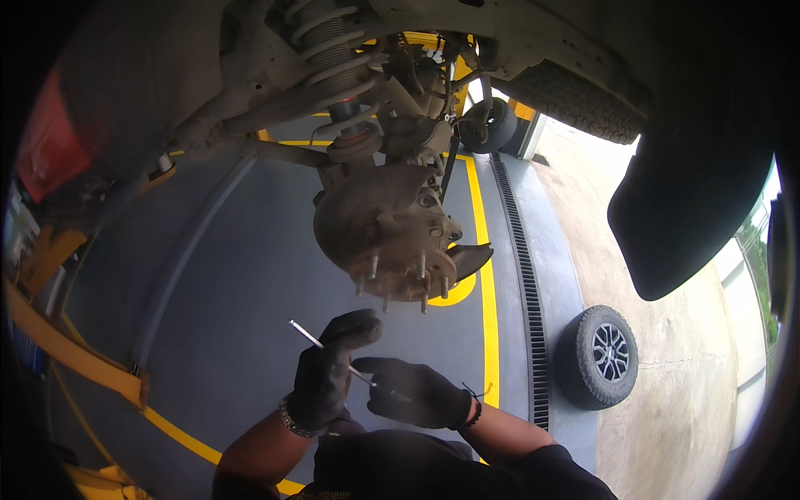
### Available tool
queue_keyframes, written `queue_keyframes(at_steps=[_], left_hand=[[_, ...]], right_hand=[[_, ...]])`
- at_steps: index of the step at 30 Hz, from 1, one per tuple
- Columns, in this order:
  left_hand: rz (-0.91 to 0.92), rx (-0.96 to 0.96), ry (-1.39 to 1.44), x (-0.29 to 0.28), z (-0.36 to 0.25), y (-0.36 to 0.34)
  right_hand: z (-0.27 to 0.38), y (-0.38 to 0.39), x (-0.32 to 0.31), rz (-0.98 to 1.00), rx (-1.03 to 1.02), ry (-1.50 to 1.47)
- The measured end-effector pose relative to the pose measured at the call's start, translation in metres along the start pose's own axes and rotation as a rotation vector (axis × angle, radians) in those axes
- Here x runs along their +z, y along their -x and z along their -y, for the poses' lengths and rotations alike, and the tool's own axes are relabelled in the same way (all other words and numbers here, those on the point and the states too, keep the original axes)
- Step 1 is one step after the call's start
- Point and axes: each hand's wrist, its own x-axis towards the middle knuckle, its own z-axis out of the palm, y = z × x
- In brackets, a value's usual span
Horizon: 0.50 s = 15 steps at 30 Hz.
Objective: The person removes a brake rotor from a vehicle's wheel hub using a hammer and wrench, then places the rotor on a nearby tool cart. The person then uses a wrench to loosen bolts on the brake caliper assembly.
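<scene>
Metal rod [307, 333] is gripped in the left hand [323, 379], near the wheel hub [408, 279] with 6 bolts; the right hand [419, 395] is at its lower end, whether gripping I cannot tell.

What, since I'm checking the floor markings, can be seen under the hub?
Grey floor and part of a curved yellow marking show past the hub; the floor directly behind it is covered.

The head-worn fisheye looks down — close above left hand [318, 385] and right hand [423, 395], facing the wheel hub [407, 273].
</scene>
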Motion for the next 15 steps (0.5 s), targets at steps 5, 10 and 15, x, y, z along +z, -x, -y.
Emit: queue_keyframes(at_steps=[5,10,15], left_hand=[[0.376,-0.010,0.069,-0.024,0.010,-0.074],[0.770,0.122,-0.370,-0.059,-0.028,-0.159],[0.501,0.063,-0.556,-0.075,-0.008,-0.260]], right_hand=[[0.044,-0.034,-0.014,-0.304,-0.060,0.231],[0.047,-0.048,-0.040,-0.845,-0.209,0.199],[0.026,-0.033,-0.119,-1.343,-0.254,0.104]])
